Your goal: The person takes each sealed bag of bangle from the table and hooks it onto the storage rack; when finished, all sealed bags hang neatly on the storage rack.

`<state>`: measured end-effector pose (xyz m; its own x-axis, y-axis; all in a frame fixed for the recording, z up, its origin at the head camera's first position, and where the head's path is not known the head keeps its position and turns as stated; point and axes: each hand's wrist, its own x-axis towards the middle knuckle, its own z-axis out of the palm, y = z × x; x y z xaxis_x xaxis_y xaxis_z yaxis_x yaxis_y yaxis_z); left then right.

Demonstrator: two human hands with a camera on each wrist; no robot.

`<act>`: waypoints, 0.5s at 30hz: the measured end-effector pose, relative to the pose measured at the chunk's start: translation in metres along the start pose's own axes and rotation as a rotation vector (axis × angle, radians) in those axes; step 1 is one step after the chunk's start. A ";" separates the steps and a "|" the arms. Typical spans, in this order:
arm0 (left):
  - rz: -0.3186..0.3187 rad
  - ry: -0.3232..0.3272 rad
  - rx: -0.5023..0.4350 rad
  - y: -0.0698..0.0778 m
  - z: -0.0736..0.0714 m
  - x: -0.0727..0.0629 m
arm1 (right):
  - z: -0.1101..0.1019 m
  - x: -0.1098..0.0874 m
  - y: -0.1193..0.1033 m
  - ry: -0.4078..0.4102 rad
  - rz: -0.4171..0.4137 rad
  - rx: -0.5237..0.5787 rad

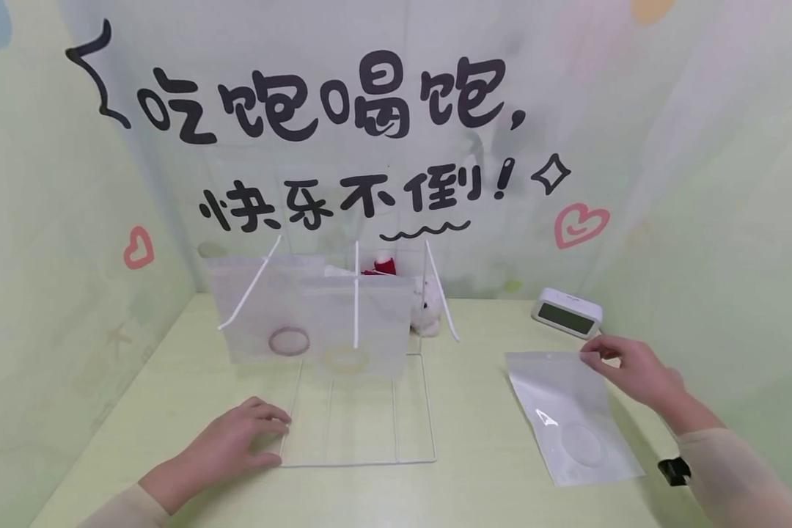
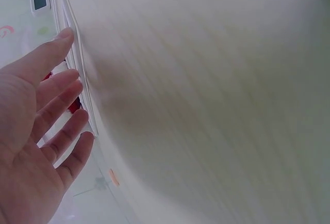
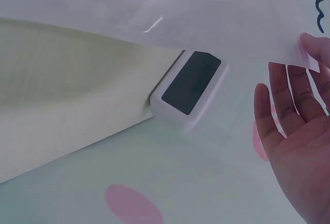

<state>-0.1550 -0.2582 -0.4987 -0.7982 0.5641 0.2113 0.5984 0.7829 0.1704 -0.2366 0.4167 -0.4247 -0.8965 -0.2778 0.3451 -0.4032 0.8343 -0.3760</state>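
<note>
A white wire rack (image 1: 356, 463) with three slanting hooks stands on the table in the head view. My left hand (image 1: 231, 444) touches the left side of its base, fingers spread and slightly bent; the left wrist view shows the fingertips along the wire. My right hand (image 1: 640, 374) pinches the top right corner of a clear zip bag (image 1: 541, 389) between thumb and fingers, and a clear ring shows in the bag's lower part. A frosted bag (image 1: 254, 293) with a purplish ring hangs on the rack's left, and another bag (image 1: 376, 312) with a yellowish ring hangs mid-rack.
A white digital clock (image 1: 567, 313) stands at the table's back right, just beyond my right hand. Behind the rack sits a white plush toy (image 1: 426, 308), near something red (image 1: 384, 268). Printed fabric walls enclose the back and sides of the table. A small black object (image 1: 673, 471) lies by the right sleeve.
</note>
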 end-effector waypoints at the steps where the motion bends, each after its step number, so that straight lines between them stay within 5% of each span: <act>1: -0.001 -0.001 0.003 -0.001 -0.001 0.000 | 0.000 -0.001 -0.004 0.014 0.008 0.009; 15: 0.004 0.015 -0.004 -0.003 0.002 0.000 | -0.018 -0.004 -0.046 0.097 0.012 0.079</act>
<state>-0.1569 -0.2595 -0.5012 -0.7944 0.5636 0.2264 0.6023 0.7792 0.1736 -0.2113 0.3881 -0.3938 -0.8808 -0.2180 0.4203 -0.4096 0.7962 -0.4454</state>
